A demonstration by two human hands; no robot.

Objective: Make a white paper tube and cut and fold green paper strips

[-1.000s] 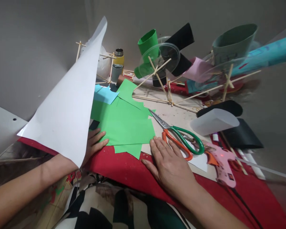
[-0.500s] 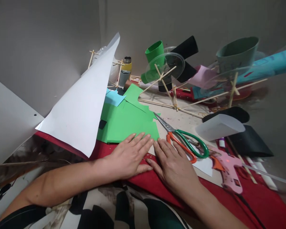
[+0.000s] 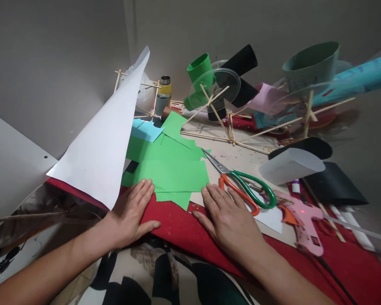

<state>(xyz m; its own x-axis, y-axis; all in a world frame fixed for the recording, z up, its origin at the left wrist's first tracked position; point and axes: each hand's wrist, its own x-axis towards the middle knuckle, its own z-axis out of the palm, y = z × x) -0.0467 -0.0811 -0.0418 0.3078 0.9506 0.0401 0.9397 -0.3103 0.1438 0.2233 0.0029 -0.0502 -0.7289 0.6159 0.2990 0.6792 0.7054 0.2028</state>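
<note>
Green paper, cut with jagged edges and bearing a fold line along its near side, lies flat before me. My left hand rests with fingers stretched out on its near left corner. At the near right corner lies my right hand, its fingers extended and touching the edge. Scissors with one green and one orange handle lie just beyond the right hand, their blades pointing at the paper. A light blue paper piece overlaps the green paper's far left part.
A large white sheet stands curled at the left. Behind the paper is a stick frame carrying a clear disc with green and black tubes. A pink glue gun lies at the right on the red cloth, near a black paper roll.
My left hand has slid left across the near edge of the green paper, exposing a jagged flap below the fold. My right hand has hardly moved.
</note>
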